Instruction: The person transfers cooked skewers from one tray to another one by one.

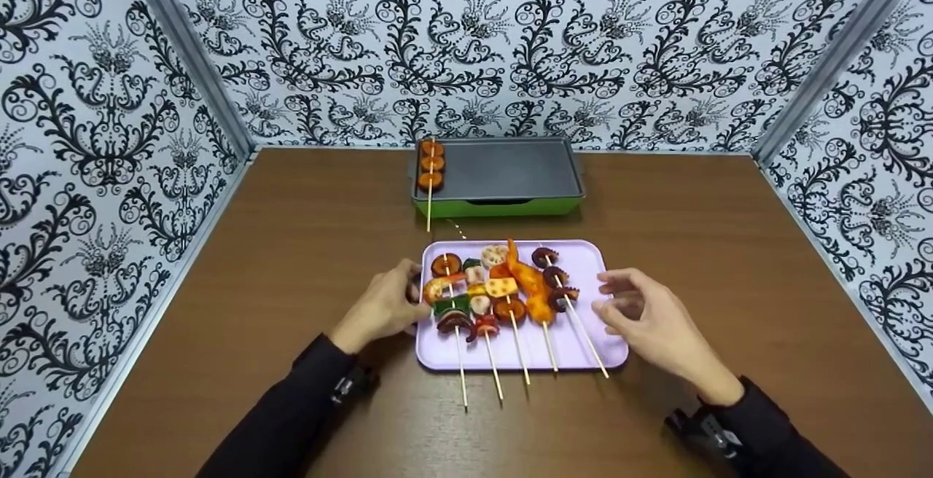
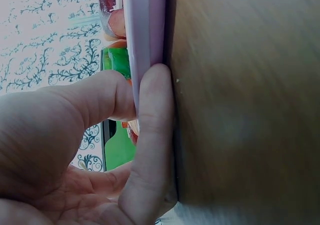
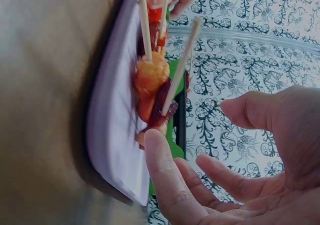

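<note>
A lilac tray (image 1: pixel 583 343) on the brown table bears several skewers of toy-like food. Among them are an orange wing-shaped skewer (image 1: pixel 536 288) and a dark octopus-tentacle skewer (image 1: pixel 560 287) at the right. My left hand (image 1: pixel 386 301) grips the tray's left edge; in the left wrist view its thumb (image 2: pixel 107 92) bends over the rim while a finger (image 2: pixel 155 110) lies along the outer wall. Beside the right edge, my right hand (image 1: pixel 652 321) has its fingers spread and holds nothing. In the right wrist view a fingertip (image 3: pixel 156 140) overlaps the tray; contact is unclear.
Behind the tray stands a green grill (image 1: pixel 503 207) with a dark flat plate (image 1: pixel 510 168). One skewer of round orange slices (image 1: pixel 431 163) lies on its left side, stick hanging over the front. Black-and-white patterned walls (image 1: pixel 474 48) enclose the table's (image 1: pixel 306 223) back and sides.
</note>
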A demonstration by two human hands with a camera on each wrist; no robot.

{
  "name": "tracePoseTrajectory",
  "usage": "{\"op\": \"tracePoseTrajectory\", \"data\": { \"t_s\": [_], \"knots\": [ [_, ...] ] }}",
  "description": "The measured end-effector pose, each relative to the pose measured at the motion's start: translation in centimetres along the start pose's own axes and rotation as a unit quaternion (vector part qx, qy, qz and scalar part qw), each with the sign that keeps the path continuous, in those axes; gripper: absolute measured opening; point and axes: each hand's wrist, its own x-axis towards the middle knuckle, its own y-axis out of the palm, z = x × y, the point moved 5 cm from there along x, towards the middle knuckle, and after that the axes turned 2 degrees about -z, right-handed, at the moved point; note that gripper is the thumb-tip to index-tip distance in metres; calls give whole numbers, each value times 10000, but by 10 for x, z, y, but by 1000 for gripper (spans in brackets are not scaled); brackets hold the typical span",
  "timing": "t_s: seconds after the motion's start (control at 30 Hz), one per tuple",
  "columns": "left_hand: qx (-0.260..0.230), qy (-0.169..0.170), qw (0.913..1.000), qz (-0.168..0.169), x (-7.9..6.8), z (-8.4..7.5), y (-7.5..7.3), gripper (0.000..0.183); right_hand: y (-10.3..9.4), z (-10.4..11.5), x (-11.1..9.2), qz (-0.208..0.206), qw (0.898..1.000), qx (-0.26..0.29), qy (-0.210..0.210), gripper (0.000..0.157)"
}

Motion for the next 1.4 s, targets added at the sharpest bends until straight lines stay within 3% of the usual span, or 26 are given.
{"op": "tracePoseTrajectory", "data": {
  "t_s": [0.17, 0.43, 0.7, 1.13, 1.4],
  "knots": [
    [-54, -115, 9999, 58, 0, -1, 0, 66, -6, 9, 11, -79, 9996, -224, -146, 49],
    [-8, 79, 10000, 6, 2, -1, -1, 60, -10, 24, 39, -183, 9981, -332, -484, 50],
    [142, -64, 9998, 93, 0, -3, -2, 60, -3, 40, 68, -81, 9977, -513, -436, 55],
    [125, -283, 9991, 273, 1, -9, -2, 64, 17, 70, 117, 160, 9997, -134, -119, 65],
    [394, 36, 9991, 121, 1, -8, -4, 56, 35, 82, 144, 481, 9964, 673, 155, 65]
  ]
}}
